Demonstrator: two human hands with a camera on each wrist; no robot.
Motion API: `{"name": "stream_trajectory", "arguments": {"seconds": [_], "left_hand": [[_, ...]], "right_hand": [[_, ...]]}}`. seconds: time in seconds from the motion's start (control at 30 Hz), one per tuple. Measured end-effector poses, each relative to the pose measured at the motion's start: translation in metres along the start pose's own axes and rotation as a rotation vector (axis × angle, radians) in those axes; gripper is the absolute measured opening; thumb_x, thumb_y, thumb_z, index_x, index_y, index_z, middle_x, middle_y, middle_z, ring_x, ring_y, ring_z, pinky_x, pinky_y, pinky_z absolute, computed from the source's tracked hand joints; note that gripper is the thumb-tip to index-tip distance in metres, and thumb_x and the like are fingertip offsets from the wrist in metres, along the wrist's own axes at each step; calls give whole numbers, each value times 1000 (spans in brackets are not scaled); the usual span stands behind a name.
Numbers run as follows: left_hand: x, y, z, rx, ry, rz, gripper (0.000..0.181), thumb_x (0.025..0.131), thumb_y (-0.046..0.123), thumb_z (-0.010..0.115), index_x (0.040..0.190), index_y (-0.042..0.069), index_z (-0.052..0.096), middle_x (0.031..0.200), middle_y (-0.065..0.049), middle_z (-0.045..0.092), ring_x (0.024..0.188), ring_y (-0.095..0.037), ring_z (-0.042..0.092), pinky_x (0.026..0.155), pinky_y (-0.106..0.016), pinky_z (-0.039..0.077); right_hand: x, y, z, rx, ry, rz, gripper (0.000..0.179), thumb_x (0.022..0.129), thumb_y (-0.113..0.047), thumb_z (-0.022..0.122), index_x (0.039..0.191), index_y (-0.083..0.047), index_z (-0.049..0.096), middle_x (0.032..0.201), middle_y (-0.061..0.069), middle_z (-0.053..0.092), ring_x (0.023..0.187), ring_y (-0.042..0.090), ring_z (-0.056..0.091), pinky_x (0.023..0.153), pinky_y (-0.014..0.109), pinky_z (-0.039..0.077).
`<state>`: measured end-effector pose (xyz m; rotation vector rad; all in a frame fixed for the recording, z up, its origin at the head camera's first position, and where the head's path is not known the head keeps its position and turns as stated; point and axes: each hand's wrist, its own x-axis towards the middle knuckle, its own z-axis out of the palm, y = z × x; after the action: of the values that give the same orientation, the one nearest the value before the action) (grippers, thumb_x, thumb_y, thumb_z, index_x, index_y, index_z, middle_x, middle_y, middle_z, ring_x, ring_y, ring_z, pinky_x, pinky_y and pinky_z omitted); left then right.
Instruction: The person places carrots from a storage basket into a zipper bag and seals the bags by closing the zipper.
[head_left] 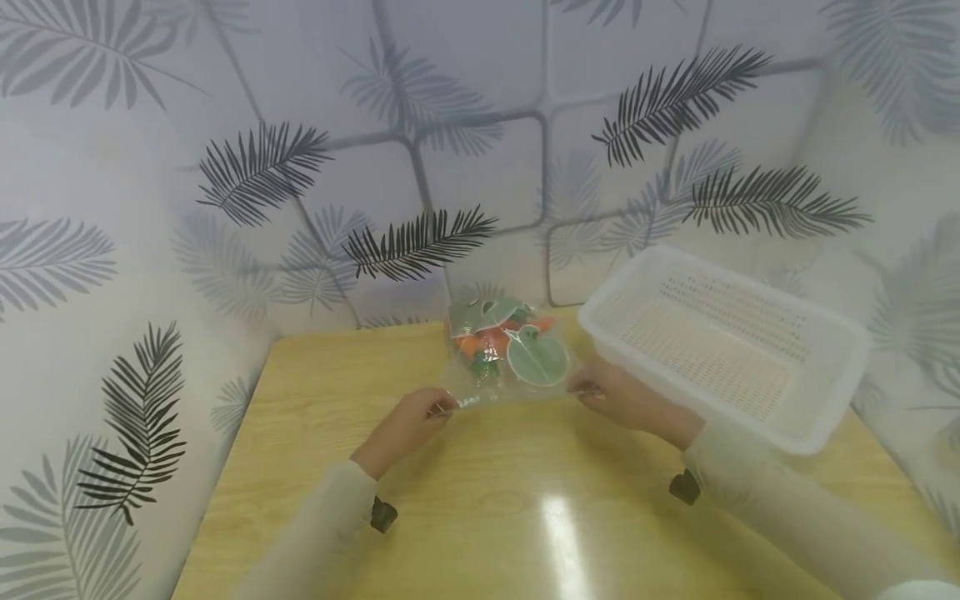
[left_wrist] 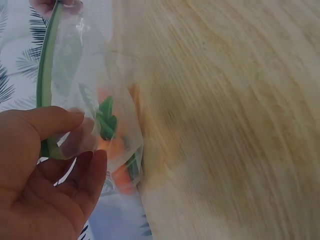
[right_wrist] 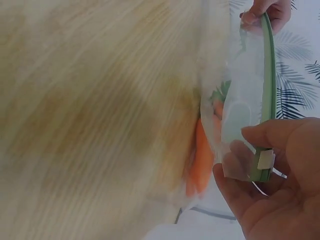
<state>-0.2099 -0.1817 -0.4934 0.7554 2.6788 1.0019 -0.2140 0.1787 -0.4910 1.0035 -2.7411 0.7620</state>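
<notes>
A clear zip bag point(head_left: 491, 387) with a green seal strip point(right_wrist: 268, 75) is held up between both hands above the table. Orange carrot-like pieces point(right_wrist: 202, 157) with green tops point(left_wrist: 106, 119) show through its plastic. A pale green round print point(head_left: 537, 357) is on the bag's face. My left hand point(head_left: 408, 425) pinches one corner of the bag's top edge between thumb and fingers. At the opposite corner, my right hand point(head_left: 626, 396) pinches the edge close to a white slider point(right_wrist: 266, 159). Whether the seal is fully closed cannot be told.
On the right of the wood-grain table point(head_left: 465, 517) stands a white perforated plastic basket point(head_left: 813, 433), just beyond the right forearm. A leaf-patterned cloth point(head_left: 495, 83) hangs behind and beside the table.
</notes>
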Motion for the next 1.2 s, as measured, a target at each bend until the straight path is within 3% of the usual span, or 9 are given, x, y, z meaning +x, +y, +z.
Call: {"name": "stream_trajectory", "arguments": {"seconds": [0.1, 0.33, 0.5, 0.6, 0.7, 0.83, 0.97, 1.2], "left_hand": [[-8, -4, 3, 19, -23, -7, 17, 92, 10, 58, 109, 10, 61, 109, -1, 60, 97, -15, 56, 86, -33, 48], [-25, -16, 14, -6, -95, -32, 21, 91, 4, 56, 111, 11, 60, 110, 0, 61, 99, -17, 56, 87, -36, 47], [-31, -19, 25, -23, -146, -25, 21, 91, 4, 55, 110, 11, 60, 110, 1, 60, 98, -16, 55, 86, -35, 47], [-31, -20, 30, -13, -136, -25, 19, 91, 5, 56, 109, 12, 61, 108, 2, 61, 97, -16, 56, 85, -35, 48], [-28, -20, 36, 5, -114, -3, 20, 91, 5, 58, 109, 11, 61, 109, 1, 61, 101, -18, 56, 88, -35, 47], [-18, -18, 44, 23, -63, 47, 24, 90, 4, 58, 113, 9, 60, 113, -2, 59, 108, -19, 54, 94, -37, 44], [-11, -14, 48, 19, -39, 37, 25, 91, 6, 57, 116, 9, 59, 116, -2, 57, 111, -20, 52, 97, -38, 42], [-16, -19, 47, 119, -7, 25, 22, 89, 4, 57, 110, 7, 62, 113, -4, 59, 109, -23, 53, 97, -40, 42]], "right_hand": [[-7, 2, 3, -13, -22, 2, 16, 82, -9, 67, 98, -10, 69, 94, 1, 68, 86, 17, 64, 77, 33, 53], [-24, 2, 16, -11, -142, 148, 17, 87, -16, 64, 102, -17, 69, 100, -4, 67, 92, 15, 62, 83, 36, 50], [-34, -2, 30, 84, -131, 115, 17, 85, -4, 61, 100, -7, 68, 97, 4, 67, 93, 23, 62, 82, 38, 51], [-38, 0, 37, 143, -122, 87, 17, 83, 2, 61, 98, -2, 67, 94, 7, 66, 90, 25, 62, 80, 39, 51], [-39, 5, 43, 130, -94, 100, 18, 83, 2, 60, 99, -3, 67, 95, 6, 66, 91, 25, 61, 82, 40, 51], [-36, 12, 43, 142, -10, 194, 18, 87, -2, 57, 101, -5, 68, 100, 6, 67, 96, 25, 61, 86, 43, 49], [-31, 15, 40, 138, 49, 243, 18, 89, -3, 56, 102, -5, 68, 102, 9, 67, 98, 27, 61, 87, 46, 48], [-36, 15, 46, 105, 6, 183, 16, 84, 0, 59, 94, -5, 70, 94, 9, 69, 91, 26, 64, 82, 42, 51]]}}
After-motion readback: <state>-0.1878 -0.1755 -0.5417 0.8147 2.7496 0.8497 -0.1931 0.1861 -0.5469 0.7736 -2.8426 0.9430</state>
